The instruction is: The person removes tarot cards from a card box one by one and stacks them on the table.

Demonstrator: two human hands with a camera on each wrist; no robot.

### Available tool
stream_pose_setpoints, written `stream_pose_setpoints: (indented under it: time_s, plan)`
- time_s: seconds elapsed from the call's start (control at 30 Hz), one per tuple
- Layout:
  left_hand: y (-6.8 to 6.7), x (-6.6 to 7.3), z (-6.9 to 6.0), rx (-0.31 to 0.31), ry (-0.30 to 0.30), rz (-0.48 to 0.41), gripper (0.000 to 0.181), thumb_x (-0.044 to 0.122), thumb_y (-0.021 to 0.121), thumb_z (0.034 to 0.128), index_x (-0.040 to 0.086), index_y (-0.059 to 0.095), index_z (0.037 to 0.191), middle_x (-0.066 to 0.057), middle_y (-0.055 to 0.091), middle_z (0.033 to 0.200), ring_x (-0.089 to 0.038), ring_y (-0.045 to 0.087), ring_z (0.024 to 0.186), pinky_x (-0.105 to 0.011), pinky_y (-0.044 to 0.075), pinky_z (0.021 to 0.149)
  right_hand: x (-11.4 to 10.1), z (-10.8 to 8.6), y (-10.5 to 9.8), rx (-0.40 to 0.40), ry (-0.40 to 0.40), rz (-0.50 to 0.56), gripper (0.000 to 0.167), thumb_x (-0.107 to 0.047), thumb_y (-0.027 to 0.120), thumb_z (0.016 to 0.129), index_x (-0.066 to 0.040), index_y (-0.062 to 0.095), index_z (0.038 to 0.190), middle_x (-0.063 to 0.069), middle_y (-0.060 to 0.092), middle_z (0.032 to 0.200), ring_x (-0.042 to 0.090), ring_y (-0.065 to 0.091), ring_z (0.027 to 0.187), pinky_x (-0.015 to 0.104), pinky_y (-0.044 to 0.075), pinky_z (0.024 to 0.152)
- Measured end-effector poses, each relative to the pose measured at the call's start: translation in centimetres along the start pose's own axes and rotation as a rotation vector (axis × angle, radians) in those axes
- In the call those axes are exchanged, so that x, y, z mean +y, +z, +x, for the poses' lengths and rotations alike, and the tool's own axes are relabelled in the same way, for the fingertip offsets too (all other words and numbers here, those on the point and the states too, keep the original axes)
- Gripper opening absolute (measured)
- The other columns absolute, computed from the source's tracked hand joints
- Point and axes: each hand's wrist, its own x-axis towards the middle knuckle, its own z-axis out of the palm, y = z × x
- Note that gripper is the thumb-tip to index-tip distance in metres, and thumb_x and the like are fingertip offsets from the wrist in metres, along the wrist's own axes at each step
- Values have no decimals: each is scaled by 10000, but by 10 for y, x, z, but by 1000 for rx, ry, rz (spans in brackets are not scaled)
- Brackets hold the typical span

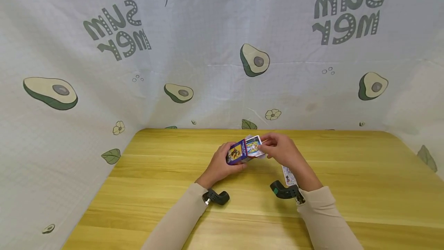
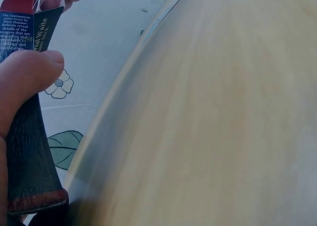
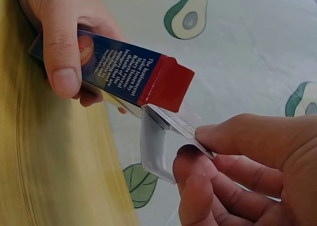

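Observation:
A blue-purple card box (image 1: 236,155) with a picture on its front is gripped by my left hand (image 1: 219,167), held tilted above the table. In the right wrist view, the box's red side flap (image 3: 171,82) and white lid flap (image 3: 152,149) stand open. A few illustrated cards (image 1: 253,145) stick partway out of the open end. My right hand (image 1: 282,151) pinches their outer ends between thumb and fingers. The left wrist view shows my left thumb (image 2: 32,77) across the box's printed side. How many cards are pinched I cannot tell.
A patterned card or sheet (image 1: 288,176) lies on the wooden table (image 1: 166,188), partly hidden beneath my right forearm. Behind the table hangs a white cloth (image 1: 208,49) printed with avocados and lettering. Dark wrist cameras sit on both wrists.

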Motion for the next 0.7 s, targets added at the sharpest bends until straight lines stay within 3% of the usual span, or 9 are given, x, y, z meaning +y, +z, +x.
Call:
stream_pose_setpoints:
  time_s: [0.33,0.5,0.7]
  plan:
    - [0,-1,-1,-2,-9,-3,712,377,796,773,181,457,1368,7,513,1256,-151,486,1078,-328,442,901,3,-2,-9,-30,39,118,420,-152,634,928,59,510,1269,239,670,1083,340,679,824,389,557,722]
    - [0,-2,-2,2,-11,-7,710,373,800,772,182,461,1365,9,516,1250,-151,485,1071,-328,438,897,3,-3,-13,-26,54,126,422,-139,622,934,58,496,1285,253,662,1098,350,683,826,401,557,728]
    - [1,-2,0,6,-3,-1,708,387,798,767,173,469,1355,2,523,1230,-153,487,1054,-326,439,876,4,-3,-18,-10,49,117,400,-117,612,936,61,497,1275,263,659,1095,358,676,826,326,555,683]
